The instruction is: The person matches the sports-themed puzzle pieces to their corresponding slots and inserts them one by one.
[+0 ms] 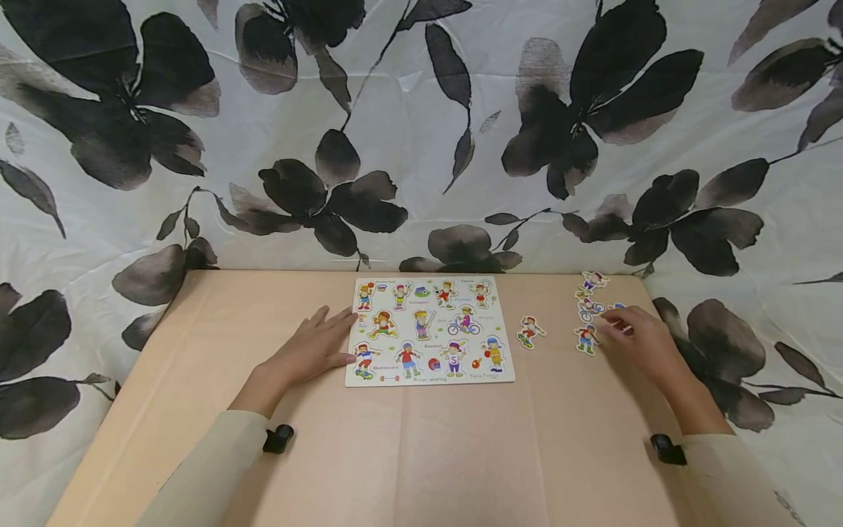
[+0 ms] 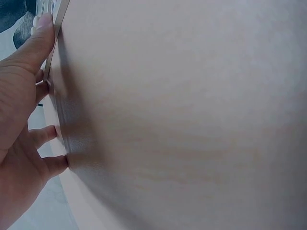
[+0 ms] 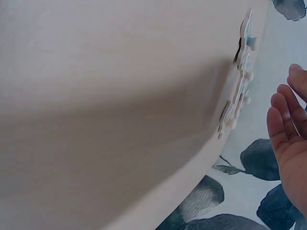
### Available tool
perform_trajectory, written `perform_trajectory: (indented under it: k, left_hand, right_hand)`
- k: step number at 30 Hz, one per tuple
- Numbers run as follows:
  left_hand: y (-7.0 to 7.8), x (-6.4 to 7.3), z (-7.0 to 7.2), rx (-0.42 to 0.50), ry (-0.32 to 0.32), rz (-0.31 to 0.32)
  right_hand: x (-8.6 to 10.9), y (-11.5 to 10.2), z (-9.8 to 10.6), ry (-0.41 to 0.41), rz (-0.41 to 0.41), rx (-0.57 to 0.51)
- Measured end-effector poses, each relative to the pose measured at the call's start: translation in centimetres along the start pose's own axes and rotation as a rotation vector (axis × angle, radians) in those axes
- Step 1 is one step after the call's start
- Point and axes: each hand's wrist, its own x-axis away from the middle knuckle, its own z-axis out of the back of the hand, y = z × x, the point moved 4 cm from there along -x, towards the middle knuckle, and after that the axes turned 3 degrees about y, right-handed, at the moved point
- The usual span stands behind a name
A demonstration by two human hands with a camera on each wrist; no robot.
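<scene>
A white puzzle board printed with children playing sports lies flat on the table. My left hand is at the board's left side, fingers fairly straight, thumb and fingertips on its edge. In the left wrist view the thumb lies over the board's rim. My right hand hovers beside the loose puzzle pieces at the right, fingers slightly bent; no piece shows between them in the right wrist view. Near it lie a child-figure piece and a bicycle piece. A skateboarder piece lies by the board's right edge.
Another figure piece lies near the table's back right. The light tan table ends at a white cloth with dark flowers, which hangs behind it and shows along both sides. Knobs stick out from the loose pieces in the right wrist view.
</scene>
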Motion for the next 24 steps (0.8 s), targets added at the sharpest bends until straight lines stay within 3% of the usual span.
perform_trajectory:
  k: [14, 24]
  left_hand:
    - [0.0, 0.1, 0.0, 0.005, 0.011, 0.003]
    - [0.0, 0.0, -0.1, 0.003, 0.017, -0.003]
  right_hand:
    - [-0.3, 2.8, 0.2, 0.002, -0.069, 0.022]
    - [-1.9, 3.2, -0.3, -0.034, -0.05, 0.034]
